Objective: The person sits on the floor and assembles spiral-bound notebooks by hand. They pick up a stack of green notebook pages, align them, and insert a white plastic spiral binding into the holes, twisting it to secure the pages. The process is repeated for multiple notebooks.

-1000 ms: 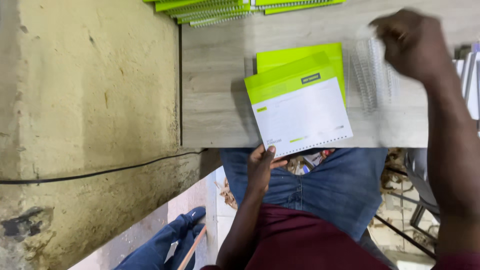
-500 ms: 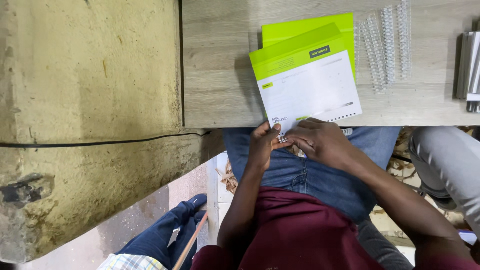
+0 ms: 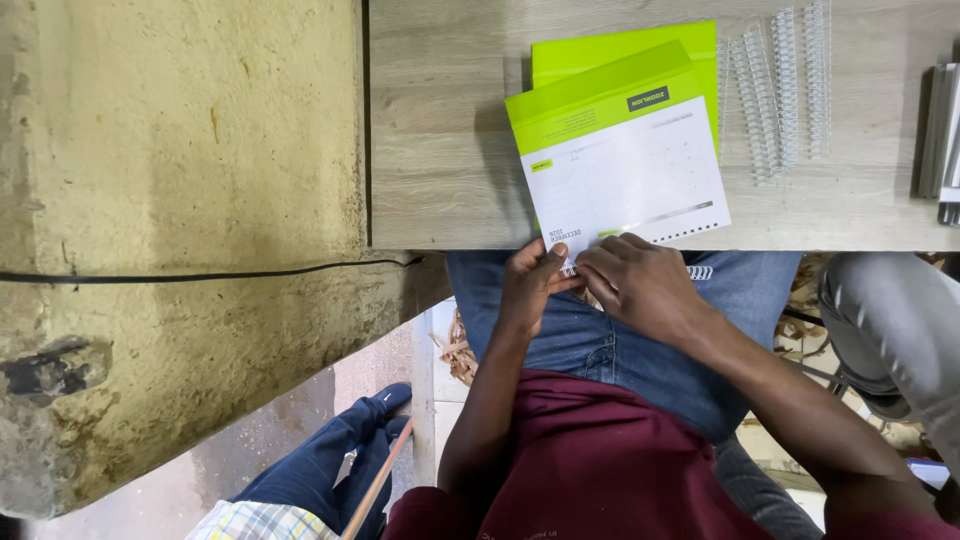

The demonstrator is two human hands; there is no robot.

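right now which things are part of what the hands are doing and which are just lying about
In hand:
- left hand and right hand at the punched edge of the calendar
- wire binding coil at that edge

Lying about:
- spare wire coils on the table
- green cover sheet
- grey stack

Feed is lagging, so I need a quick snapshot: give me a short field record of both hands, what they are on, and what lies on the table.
left hand: pinching the near edge of the white and green booklet
right hand: at the same edge, fingers on a wire binding coil
booklet: punched edge overhangs the table
under booklet: green cover sheet
spare coils: loose, right of booklet
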